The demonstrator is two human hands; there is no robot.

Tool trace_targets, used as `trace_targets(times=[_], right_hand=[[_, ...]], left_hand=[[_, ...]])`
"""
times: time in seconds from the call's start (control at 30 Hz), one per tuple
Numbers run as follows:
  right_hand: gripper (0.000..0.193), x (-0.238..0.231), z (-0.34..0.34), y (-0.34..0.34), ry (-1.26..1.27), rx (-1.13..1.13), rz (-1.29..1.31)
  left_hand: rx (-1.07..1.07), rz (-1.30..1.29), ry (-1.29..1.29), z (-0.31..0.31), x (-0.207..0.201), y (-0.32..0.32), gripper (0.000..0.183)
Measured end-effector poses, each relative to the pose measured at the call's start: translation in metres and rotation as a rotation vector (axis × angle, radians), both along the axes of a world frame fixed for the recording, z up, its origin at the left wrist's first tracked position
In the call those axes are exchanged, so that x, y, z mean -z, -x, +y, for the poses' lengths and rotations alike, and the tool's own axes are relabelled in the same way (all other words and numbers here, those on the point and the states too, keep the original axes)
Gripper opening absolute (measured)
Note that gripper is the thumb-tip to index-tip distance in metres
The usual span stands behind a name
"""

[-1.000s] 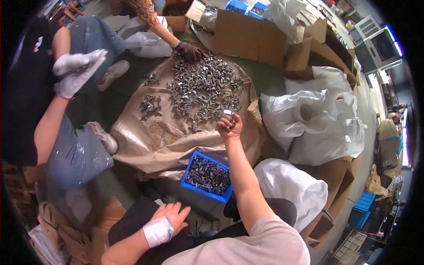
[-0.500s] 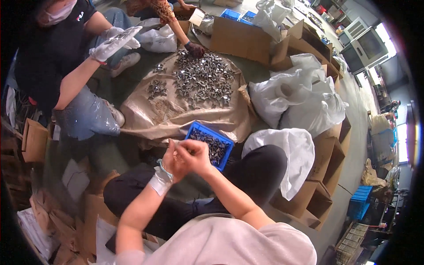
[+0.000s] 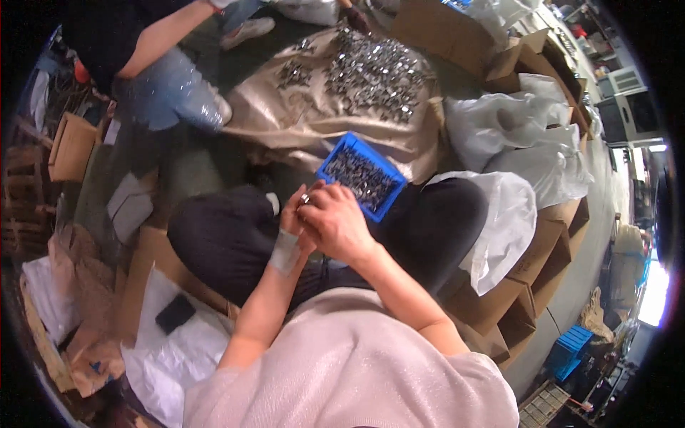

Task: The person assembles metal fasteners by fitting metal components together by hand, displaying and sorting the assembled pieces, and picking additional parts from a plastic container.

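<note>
Close together over my lap, both my hands meet around a small shiny metal piece. My left hand is curled on its near-left side, and a pale wrap covers that wrist. From the right, my right hand lies closed over it, fingers bent and partly hiding the piece. Just beyond my fingertips a blue plastic tray holds many small dark metal parts. Farther off, a heap of shiny metal parts is spread on a tan woven sheet.
White plastic bags and open cardboard boxes line my right. Another person's leg is at the upper left, and a dark-gloved hand reaches the heap's far edge. White sheeting and cardboard lie at my lower left.
The whole view has tilted down and shifted, so the tray and heap appear higher and farther right. My right hand now covers more of the left. The other person's gloved hands have left view.
</note>
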State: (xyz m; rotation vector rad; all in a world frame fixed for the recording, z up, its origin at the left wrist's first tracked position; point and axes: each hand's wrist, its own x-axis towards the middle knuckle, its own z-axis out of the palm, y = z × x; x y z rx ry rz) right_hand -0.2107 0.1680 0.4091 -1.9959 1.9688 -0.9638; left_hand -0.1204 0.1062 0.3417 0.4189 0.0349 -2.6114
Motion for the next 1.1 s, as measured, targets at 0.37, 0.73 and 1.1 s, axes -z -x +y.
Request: trace_targets(times=[0.37,0.73,1.1], right_hand=[[0.014,0.011,0.042,0.025,0.001,0.408,-0.638],[0.031,0.012,0.044,0.005,0.063,0.24,-0.253],[0.03,0.025,0.049,0.005,0.086,0.16,-0.455]], left_hand=[[-0.061,0.12,-0.234,0.008,-0.007,-0.007,0.035],[-0.024,0.114,-0.034,0.016,-0.035,-0.004,0.051],[-0.039,-0.011,0.048,0.024,-0.036,-0.007,0.052]])
